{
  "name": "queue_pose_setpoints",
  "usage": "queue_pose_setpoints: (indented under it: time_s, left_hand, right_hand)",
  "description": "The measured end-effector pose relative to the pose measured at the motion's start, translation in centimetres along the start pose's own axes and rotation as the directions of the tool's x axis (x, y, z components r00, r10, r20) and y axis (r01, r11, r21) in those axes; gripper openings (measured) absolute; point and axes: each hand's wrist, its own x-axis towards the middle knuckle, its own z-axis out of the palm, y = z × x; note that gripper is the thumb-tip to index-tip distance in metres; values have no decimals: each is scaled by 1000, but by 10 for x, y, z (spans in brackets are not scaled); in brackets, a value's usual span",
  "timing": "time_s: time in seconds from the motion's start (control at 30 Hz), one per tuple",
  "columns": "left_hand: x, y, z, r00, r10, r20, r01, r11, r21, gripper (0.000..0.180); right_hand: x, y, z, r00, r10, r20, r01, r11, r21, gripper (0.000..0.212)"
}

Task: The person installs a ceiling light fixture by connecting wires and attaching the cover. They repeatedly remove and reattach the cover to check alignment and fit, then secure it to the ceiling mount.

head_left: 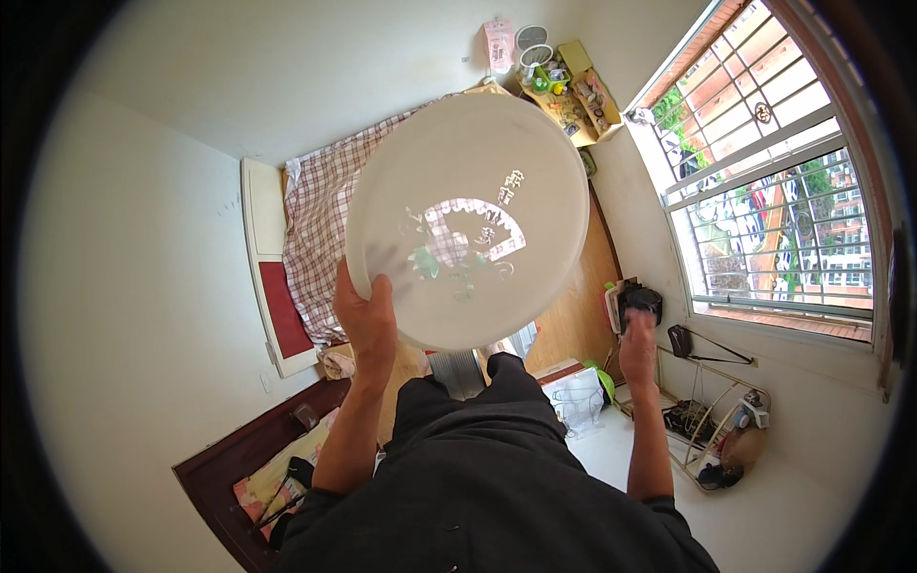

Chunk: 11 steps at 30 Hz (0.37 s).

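Observation:
A large round lamp cover [401, 172], milky white and translucent, hangs tilted in front of me. A clear fan pattern with green leaves decorates it, and the checked cloth behind shows through. My left hand [368, 315] grips its lower left rim, thumb on the near side and fingers blurred behind the cover. Off to the right, apart from the cover, my right hand [638, 351] is raised with its fingers smeared by motion. It overlaps a black bag-like thing [640, 300] in the picture; whether they touch is not clear.
A bed with a checked cover [310, 224] lies ahead left. A cluttered wooden shelf [578, 91] stands in the far corner. At the right are a barred window [755, 210] and a metal rack [712, 382]. A white clear-wrapped package [576, 399] sits near my legs.

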Motion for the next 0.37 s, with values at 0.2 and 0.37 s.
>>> queue_pose_setpoints:
  time_s: [0.2, 0.37]
  left_hand:
    - [0, 6, 11, 988, 151, 22, -152, 983, 103, 36]
    - [-12, 17, 41, 988, 112, 108, -118, 992, 47, 37]
  right_hand:
    - [-23, -27, 10, 750, 540, 381, -564, 824, -58, 10]
    - [84, -134, 29, 931, 303, 204, -364, 804, 471, 15]
